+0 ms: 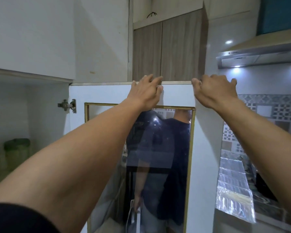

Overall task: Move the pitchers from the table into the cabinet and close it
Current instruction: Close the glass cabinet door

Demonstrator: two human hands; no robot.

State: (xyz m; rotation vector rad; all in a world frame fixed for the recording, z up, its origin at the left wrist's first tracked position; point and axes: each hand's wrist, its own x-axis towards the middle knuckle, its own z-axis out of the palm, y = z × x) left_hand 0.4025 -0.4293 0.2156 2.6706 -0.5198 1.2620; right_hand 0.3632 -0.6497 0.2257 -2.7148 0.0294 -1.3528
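Observation:
The white cabinet door (101, 93) with a gold-framed glass panel stands swung open, hinged on its left side. My left hand (145, 91) rests on the door's top edge with fingers curled over it. My right hand (213, 89) grips the door's top right corner. Inside the open cabinet (32, 105) at the lower left stand two green-lidded pitchers (17, 148), blurred and dim.
A metal hinge (67, 105) joins the door to the cabinet. Wood-grain upper cabinets (168, 47) sit behind the door. At the right are a range hood (259, 56) with lights on, patterned wall tiles (267, 111) and foil sheets (233, 190) over the counter.

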